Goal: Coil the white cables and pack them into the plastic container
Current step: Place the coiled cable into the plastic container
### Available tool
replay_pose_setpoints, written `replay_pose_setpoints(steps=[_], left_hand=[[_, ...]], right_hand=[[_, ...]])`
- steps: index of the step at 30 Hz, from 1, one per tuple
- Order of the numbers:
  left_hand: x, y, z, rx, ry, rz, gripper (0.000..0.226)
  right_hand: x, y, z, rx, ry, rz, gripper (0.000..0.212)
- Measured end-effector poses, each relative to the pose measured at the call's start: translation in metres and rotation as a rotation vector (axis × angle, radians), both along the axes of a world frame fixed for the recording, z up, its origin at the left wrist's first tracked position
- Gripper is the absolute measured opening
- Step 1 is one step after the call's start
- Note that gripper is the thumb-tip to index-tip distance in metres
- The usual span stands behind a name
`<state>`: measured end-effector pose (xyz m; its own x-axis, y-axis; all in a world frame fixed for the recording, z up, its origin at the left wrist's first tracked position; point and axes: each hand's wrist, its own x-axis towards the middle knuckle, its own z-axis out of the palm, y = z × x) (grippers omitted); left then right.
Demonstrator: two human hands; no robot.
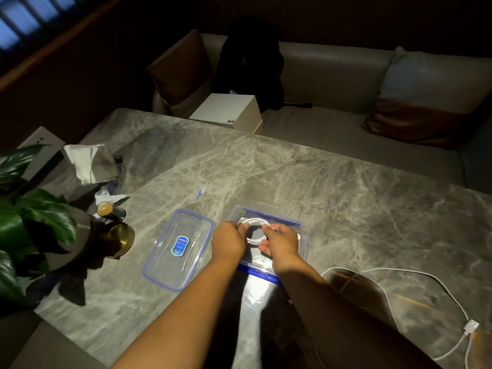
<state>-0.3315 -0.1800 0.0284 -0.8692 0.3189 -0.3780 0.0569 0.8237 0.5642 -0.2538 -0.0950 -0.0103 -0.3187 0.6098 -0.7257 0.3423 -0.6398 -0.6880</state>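
Note:
A clear plastic container [300,227] with a blue rim stands on the marble table. Inside it lies a coiled white cable [253,225]. My left hand [229,242] grips the coil's left side and my right hand [282,243] grips its right side, both over the container. The container's clear lid [181,249], with a blue label, lies upside down just to the left. A second white cable [415,275] lies loose and uncoiled on the table at the right, its plug end [471,327] near the front right edge.
A potted plant [29,217], a brass cup [119,239], a small glass [106,209] and crumpled paper [87,161] crowd the table's left side. A white box [229,110] and a black bag [250,65] sit on the sofa behind.

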Motion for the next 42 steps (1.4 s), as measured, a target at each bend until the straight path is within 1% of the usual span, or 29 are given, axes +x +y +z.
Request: replay_pose_setpoints(steps=[2, 3, 6, 8, 10, 12, 14, 16, 18, 20, 23, 25, 27, 29, 30, 33, 35, 38, 40, 42], left_hand=[[-0.001, 0.003, -0.003, -0.07, 0.007, -0.023, 0.044], [-0.003, 0.004, -0.008, -0.085, -0.009, 0.001, 0.046], [-0.008, 0.008, -0.033, -0.052, -0.157, 0.158, 0.052], [-0.01, 0.013, -0.038, -0.003, -0.26, 0.215, 0.047], [-0.009, 0.022, -0.032, 0.096, -0.422, 0.282, 0.038], [-0.008, 0.03, -0.028, 0.175, -0.623, 0.385, 0.034], [-0.008, 0.034, -0.03, 0.19, -0.709, 0.472, 0.033], [-0.008, 0.037, -0.032, 0.186, -0.737, 0.537, 0.032], [-0.005, 0.039, -0.032, 0.203, -0.727, 0.591, 0.028], [-0.002, 0.04, -0.029, 0.246, -0.73, 0.632, 0.026], [0.001, 0.039, -0.027, 0.235, -0.736, 0.601, 0.033], [-0.001, 0.038, -0.029, 0.19, -0.689, 0.566, 0.033], [-0.006, 0.035, -0.036, 0.078, -0.511, 0.407, 0.035], [-0.009, 0.03, -0.039, -0.05, -0.347, 0.245, 0.044], [-0.01, 0.028, -0.039, -0.083, -0.321, 0.211, 0.046], [-0.015, 0.024, -0.04, -0.092, -0.35, 0.149, 0.048], [-0.017, 0.024, -0.037, -0.141, -0.353, 0.091, 0.055], [-0.023, 0.021, -0.033, -0.295, -0.263, -0.044, 0.07], [-0.026, 0.021, -0.035, -0.399, -0.19, -0.148, 0.067], [-0.028, 0.02, -0.037, -0.464, -0.146, -0.177, 0.065]], right_hand=[[-0.002, 0.0, -0.005, 0.01, -0.021, -0.008, 0.011], [-0.004, 0.001, -0.007, 0.009, -0.019, -0.007, 0.009], [-0.006, 0.002, -0.011, 0.001, 0.033, -0.02, 0.004], [-0.008, 0.003, -0.013, 0.007, 0.044, -0.031, 0.008], [-0.008, 0.004, -0.014, 0.021, 0.038, -0.044, 0.009], [-0.008, 0.004, -0.016, 0.036, 0.037, -0.044, 0.003], [-0.007, 0.004, -0.021, 0.048, 0.032, -0.03, 0.006], [-0.008, 0.002, -0.025, 0.09, 0.015, -0.001, 0.008], [-0.011, 0.0, -0.027, 0.162, -0.01, 0.035, 0.007], [-0.013, 0.001, -0.027, 0.218, -0.029, 0.073, 0.011], [-0.013, 0.003, -0.024, 0.244, -0.046, 0.12, 0.014], [-0.015, 0.0, -0.025, 0.238, -0.052, 0.115, 0.014], [-0.018, -0.002, -0.028, 0.253, -0.079, 0.103, 0.024], [-0.018, -0.003, -0.029, 0.217, -0.082, 0.076, 0.026], [-0.018, -0.003, -0.03, 0.196, -0.076, 0.072, 0.026], [-0.018, -0.002, -0.032, 0.175, -0.071, 0.077, 0.025], [-0.017, -0.003, -0.032, 0.167, -0.064, 0.072, 0.026], [-0.015, -0.004, -0.034, 0.136, -0.056, 0.091, 0.024], [-0.015, -0.005, -0.035, 0.118, -0.045, 0.103, 0.022], [-0.017, -0.005, -0.036, 0.114, -0.039, 0.101, 0.024]])
